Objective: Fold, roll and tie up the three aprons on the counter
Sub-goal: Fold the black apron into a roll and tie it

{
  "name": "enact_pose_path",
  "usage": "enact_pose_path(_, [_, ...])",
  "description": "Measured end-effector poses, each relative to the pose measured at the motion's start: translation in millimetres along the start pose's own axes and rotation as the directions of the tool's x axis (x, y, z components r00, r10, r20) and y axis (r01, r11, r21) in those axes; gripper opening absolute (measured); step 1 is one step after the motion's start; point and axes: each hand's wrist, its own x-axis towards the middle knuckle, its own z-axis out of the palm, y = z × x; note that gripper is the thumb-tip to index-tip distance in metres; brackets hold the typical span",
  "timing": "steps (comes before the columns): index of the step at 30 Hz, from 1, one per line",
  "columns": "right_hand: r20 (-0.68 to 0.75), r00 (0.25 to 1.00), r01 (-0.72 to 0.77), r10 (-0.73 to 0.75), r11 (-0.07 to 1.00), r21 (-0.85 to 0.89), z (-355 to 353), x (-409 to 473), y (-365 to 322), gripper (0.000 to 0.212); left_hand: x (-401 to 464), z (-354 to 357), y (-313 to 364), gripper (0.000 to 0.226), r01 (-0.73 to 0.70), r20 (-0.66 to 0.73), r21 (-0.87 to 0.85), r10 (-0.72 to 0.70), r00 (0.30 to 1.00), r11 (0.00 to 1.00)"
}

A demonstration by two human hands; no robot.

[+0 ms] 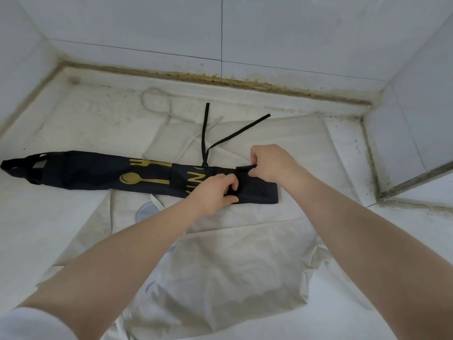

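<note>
Nearest the camera, a crumpled white fabric apron is spread on the pale stone tabletop; a second white apron lies beyond it. Across both, the long, narrow folded black apron with gold cutlery print is laid, its long axis running left to right. Its right end is held by both hands: the left hand pinches the near edge with curled fingers, and the right hand, slightly farther, pinches the far edge of the turned-over end. Rolling is judged to proceed leftward along the black apron from this end. Beyond the black apron, its two black ties trail toward the tiled wall.
</note>
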Motion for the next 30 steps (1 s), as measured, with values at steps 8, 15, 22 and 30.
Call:
enact_pose_path(8, [0.337,0.94,0.009,-0.058,0.989,0.145,-23,5,-37,0.022,-13,-24,-12,0.022,-0.009,-0.042,0.221,0.019,0.999,0.975])
enact_pose_path(15, [0.556,0.829,-0.146,-0.057,0.938,0.314,-24,12,-74,0.038,-38,-61,-75,0.016,0.123,0.067,0.299,-0.149,0.986,0.946])
enact_pose_path(22, [0.412,0.894,0.098,-0.174,0.975,0.2,15,29,-101,0.023,-36,-71,-80,0.033,0.209,0.078,-0.281,-0.195,0.978,0.937])
enact_pose_path(30, [0.167,0.984,0.046,-0.068,0.99,0.131,47,48,-101,0.04,-26,-72,-81,0.03,0.212,0.122,-0.055,-0.205,0.971,0.976])
